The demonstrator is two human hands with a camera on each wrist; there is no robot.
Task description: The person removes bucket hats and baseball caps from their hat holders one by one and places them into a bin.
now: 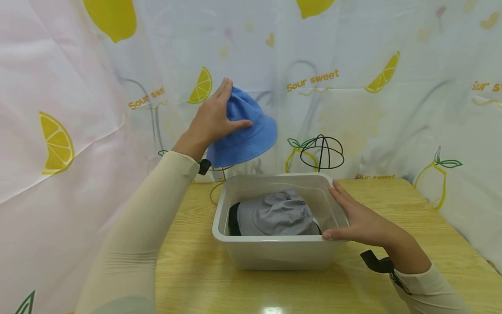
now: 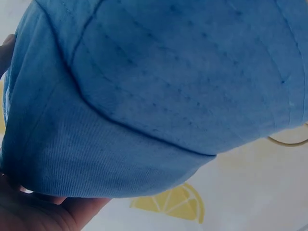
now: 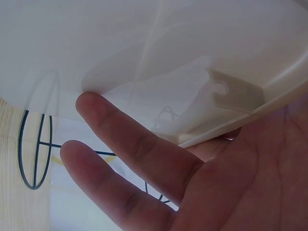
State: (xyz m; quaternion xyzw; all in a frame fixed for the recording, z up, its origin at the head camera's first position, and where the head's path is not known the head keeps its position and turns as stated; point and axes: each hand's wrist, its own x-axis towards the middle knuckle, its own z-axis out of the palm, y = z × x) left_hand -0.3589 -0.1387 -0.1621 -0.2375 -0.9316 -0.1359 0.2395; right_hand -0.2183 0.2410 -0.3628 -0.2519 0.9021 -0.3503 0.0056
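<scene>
My left hand (image 1: 213,120) holds a blue bucket hat (image 1: 252,131) up at the back left, thumb on its side and fingers by its crown. In the left wrist view the hat fills most of the frame, its brim resting near the thumb. Beneath the hat, a wire hat stand (image 1: 212,192) is mostly hidden. My right hand (image 1: 364,220) grips the right side of a white plastic bin (image 1: 282,255), thumb over the front corner of the rim. From the right wrist view, two fingers reach along the bin's outer wall. A grey hat (image 1: 278,213) lies inside on something black (image 1: 233,220).
A second black wire hat stand (image 1: 320,168) rises bare behind the bin. The wooden table (image 1: 392,205) ends at a lemon-printed cloth (image 1: 251,52) at the back and both sides.
</scene>
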